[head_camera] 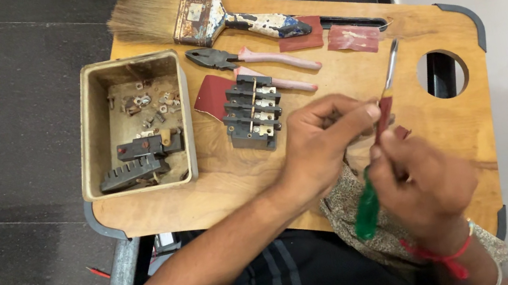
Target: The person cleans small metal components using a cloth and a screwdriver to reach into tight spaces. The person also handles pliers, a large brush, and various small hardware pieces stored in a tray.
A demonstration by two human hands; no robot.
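Observation:
My right hand point(424, 182) grips a screwdriver point(385, 105) by its green handle point(367, 213), shaft pointing up and away over a wooden board point(225, 175). My left hand point(327, 140) reaches across, its fingertips pinching the reddish part of the shaft just above the handle. A small red piece point(402, 132) lies under the hands. A black switch block with brass contacts point(252, 111) rests on the board just left of my left hand.
A metal tray point(133, 122) at the left holds screws and dark parts. Pink-handled pliers point(253, 59), a worn paintbrush point(190, 14) and red sandpaper pieces point(354, 36) lie along the far edge. A round hole point(442, 73) is cut at the right. Patterned cloth point(348, 202) lies beneath.

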